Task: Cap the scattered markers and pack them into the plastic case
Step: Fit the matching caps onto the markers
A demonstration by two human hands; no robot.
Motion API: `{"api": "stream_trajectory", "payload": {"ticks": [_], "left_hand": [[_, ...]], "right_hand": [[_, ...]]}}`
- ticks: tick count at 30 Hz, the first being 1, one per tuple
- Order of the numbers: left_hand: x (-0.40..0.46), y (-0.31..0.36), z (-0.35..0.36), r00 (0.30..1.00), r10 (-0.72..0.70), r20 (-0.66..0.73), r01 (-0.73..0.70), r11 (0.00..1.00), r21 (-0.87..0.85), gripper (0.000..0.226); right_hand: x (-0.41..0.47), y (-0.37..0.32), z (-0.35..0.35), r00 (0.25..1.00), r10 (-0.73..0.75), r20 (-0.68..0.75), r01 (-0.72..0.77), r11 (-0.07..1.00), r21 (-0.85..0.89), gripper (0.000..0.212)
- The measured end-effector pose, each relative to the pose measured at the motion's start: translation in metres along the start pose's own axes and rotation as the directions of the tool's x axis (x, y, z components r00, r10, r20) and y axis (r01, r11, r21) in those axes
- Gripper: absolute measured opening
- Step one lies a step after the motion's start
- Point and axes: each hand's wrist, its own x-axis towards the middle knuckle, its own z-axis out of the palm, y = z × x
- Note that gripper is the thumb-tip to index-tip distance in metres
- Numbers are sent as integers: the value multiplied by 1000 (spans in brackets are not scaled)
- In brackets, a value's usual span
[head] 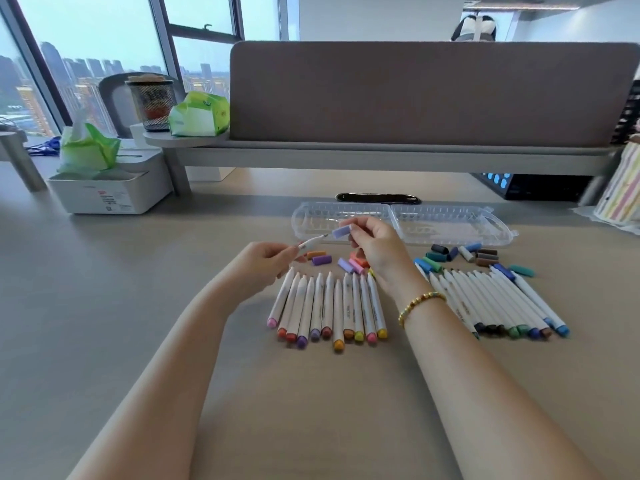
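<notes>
My left hand (263, 261) grips a white uncapped marker (311, 242), tip pointing right. My right hand (375, 245) pinches a lilac cap (342, 231) just off that tip, a small gap between them. Below them lie several uncapped warm-coloured markers (329, 306) in a row. A second row of blue, green and brown markers (498, 303) lies to the right. Loose caps sit in two clusters: warm ones (322, 259) by my hands, dark ones (460, 256) further right. The clear plastic case (450, 223) lies open behind, nothing in it.
A white box with green tissues (104, 181) stands at the back left. A raised shelf (381, 150) with a brown partition spans the back, holding a mesh cup (152, 98) and a green pack. A striped bag (623, 181) sits at the far right.
</notes>
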Motion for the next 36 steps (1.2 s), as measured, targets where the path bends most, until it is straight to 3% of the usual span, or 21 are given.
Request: {"api": "stream_trajectory", "payload": {"ticks": [8,14,16,21,27,29,32,36], "left_hand": [[1,1,2,999,-29,21,28,999,36,29],[3,4,4,983,-161,90,178,956,-231,53],[2,5,5,982,-180,59,189,957,-222,57],[2,6,6,988,-157,-17,156,987,-42,46],[7,0,4,984,-136,-115,152,979,138,39],[8,-10,-3,975,-125,-184,180,929,324,34],[5,-23,-15,945,-139,-296,296,747,595,26],[5,-30,-14,924,-184,-336,371,653,661,42]], "right_hand": [[1,-2,8,988,-65,138,83,988,-132,20],[5,-2,17,993,-109,51,114,985,-126,28],[4,1,23,993,-110,31,113,984,-138,30],[7,12,32,996,-88,16,90,981,-173,31],[2,13,29,988,-73,136,109,955,-276,37],[5,12,28,986,-104,129,141,937,-321,38],[14,16,18,992,-121,29,124,935,-332,36],[20,25,3,993,-120,-19,106,930,-351,33]]}}
